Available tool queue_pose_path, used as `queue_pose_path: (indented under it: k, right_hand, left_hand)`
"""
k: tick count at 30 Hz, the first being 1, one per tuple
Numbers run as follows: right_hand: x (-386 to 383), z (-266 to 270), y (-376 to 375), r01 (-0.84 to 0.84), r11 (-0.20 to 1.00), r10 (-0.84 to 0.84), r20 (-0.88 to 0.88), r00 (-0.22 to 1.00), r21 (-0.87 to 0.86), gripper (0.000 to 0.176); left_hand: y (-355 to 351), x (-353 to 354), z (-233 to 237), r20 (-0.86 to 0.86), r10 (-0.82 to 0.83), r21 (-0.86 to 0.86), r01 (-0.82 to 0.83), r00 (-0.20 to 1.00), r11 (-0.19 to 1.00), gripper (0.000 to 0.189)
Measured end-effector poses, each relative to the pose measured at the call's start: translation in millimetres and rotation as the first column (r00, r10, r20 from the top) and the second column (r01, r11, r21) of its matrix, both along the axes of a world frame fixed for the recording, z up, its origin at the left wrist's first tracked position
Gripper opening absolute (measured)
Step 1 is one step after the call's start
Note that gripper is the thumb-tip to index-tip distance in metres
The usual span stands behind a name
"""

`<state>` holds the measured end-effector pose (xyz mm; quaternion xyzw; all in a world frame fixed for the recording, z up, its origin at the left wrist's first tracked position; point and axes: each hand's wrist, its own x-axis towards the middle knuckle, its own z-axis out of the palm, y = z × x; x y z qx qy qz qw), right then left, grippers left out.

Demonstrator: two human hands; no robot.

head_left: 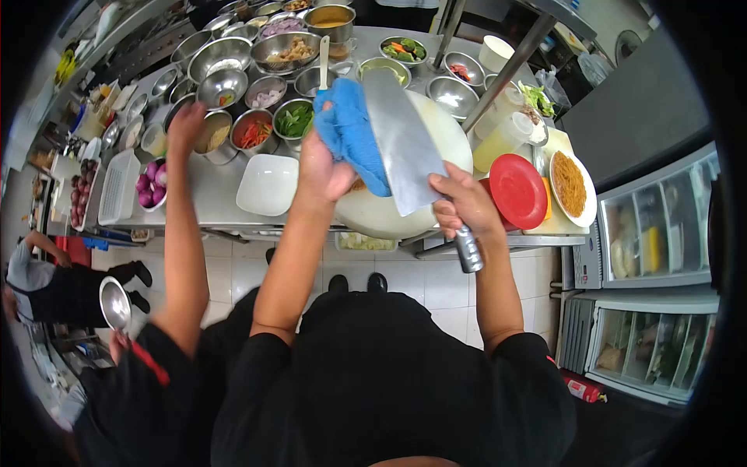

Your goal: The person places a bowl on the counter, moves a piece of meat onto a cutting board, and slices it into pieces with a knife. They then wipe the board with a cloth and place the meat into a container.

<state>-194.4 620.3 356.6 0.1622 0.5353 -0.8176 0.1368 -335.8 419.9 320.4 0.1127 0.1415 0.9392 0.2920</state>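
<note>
My right hand [467, 201] is wrapped round the handle of a broad cleaver [406, 144], its blade pointing away from me and tilted left. A bunched blue cloth [352, 128] lies in my left hand [320, 170], which presses it along the left side of the blade. Beneath both hands is a thick round white chopping board [373, 219], partly covered by the blade and cloth. Close to my left forearm stands a white square dish [267, 184]. To the right of my right hand is a red plate [518, 191].
Steel bowls of cut vegetables, including red peppers [254, 134] and green leaves [295, 121], crowd the counter. On my left, a co-worker's hand [187, 126] reaches over them; the other holds a steel bowl [115, 303]. A noodle plate [570, 184] sits right, near glass-door fridges [657, 233].
</note>
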Motion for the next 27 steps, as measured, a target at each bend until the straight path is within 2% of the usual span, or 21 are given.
queue_pose_path:
  k: [1,2,3,5,6,7,8,9,11,12,13,15,17,19,20,23,25,26,27]
  right_hand:
    - [1,5,8,0.004,0.996,-0.002,-0.024,1.000,0.085,0.026]
    - [1,9,14,0.073,0.966,-0.073,-0.011,0.997,0.247,0.027]
    - [-2,6,20,0.129,0.926,-0.112,-0.068,0.991,0.354,0.029]
    - [-18,-5,48,0.079,0.834,-0.011,-0.127,0.992,0.547,0.036]
    - [-29,-22,57,0.079,0.832,-0.014,-0.123,0.992,0.549,0.036]
    - [-40,-46,66,0.217,0.547,0.088,-0.314,0.945,0.808,0.037]
    - [-48,-58,71,0.395,0.192,0.258,-0.435,0.863,0.898,0.039]
    - [-51,-59,68,0.391,0.191,0.260,-0.431,0.864,0.900,0.039]
    - [-60,-63,56,0.177,-0.004,0.165,-0.174,0.971,0.984,0.042]
    - [-69,-80,62,0.172,-0.035,0.190,-0.163,0.968,0.984,0.044]
    - [-77,-101,73,0.202,-0.017,0.251,-0.192,0.949,0.979,0.046]
    - [-89,-129,86,0.234,-0.031,0.325,-0.211,0.922,0.972,0.045]
    - [-89,-122,79,0.208,0.009,0.331,-0.199,0.922,0.978,0.046]
    - [-89,-116,76,0.124,0.056,0.281,-0.135,0.950,0.991,0.049]
    - [-89,-120,80,0.119,0.066,0.272,-0.133,0.953,0.991,0.048]
    - [-87,-120,81,0.101,0.098,0.253,-0.123,0.960,0.990,0.047]
    - [-85,-121,81,0.098,0.118,0.248,-0.125,0.961,0.988,0.045]
    - [-85,-123,82,0.109,0.130,0.233,-0.138,0.963,0.985,0.044]
    - [-86,-124,81,0.124,0.142,0.216,-0.153,0.964,0.982,0.043]
  left_hand:
    - [-6,4,7,-0.039,0.138,-0.210,-0.143,0.990,0.967,0.051]
    - [-17,10,13,-0.174,0.138,-0.218,-0.175,0.975,0.960,0.050]
    - [-26,18,19,-0.164,0.146,-0.226,-0.181,0.976,0.957,0.050]
    - [-37,31,30,-0.315,0.357,-0.319,-0.453,0.879,0.833,0.047]
    - [-41,40,31,-0.333,0.385,-0.338,-0.490,0.861,0.804,0.046]
    - [-47,48,24,-0.329,0.384,-0.337,-0.487,0.863,0.806,0.046]
    - [-55,55,13,-0.404,0.326,-0.406,-0.486,0.855,0.774,0.048]
    - [-61,64,5,-0.471,0.261,-0.473,-0.490,0.843,0.732,0.049]
    - [-69,80,-6,-0.504,0.234,-0.509,-0.505,0.831,0.697,0.049]
    - [-74,88,-11,-0.546,0.185,-0.528,-0.507,0.817,0.681,0.047]
    - [-84,98,-16,-0.580,0.141,-0.556,-0.516,0.802,0.652,0.045]
    - [-100,108,-29,-0.557,0.192,-0.598,-0.551,0.808,0.581,0.043]
    - [-126,112,-43,-0.539,0.225,-0.637,-0.567,0.812,0.522,0.041]
    - [-145,113,-58,-0.561,0.354,-0.670,-0.662,0.748,0.336,0.040]
    - [-158,111,-69,-0.596,0.392,-0.690,-0.697,0.701,0.196,0.041]
    - [-199,99,-96,-0.609,0.518,-0.741,-0.663,0.601,-0.101,0.047]
    - [-222,83,-104,-0.721,0.382,-0.692,-0.569,0.578,-0.444,0.054]
    - [-226,77,-106,-0.786,0.295,-0.606,-0.578,0.544,-0.547,0.061]
    - [-231,67,-113,-0.786,0.292,-0.604,-0.577,0.545,-0.549,0.061]
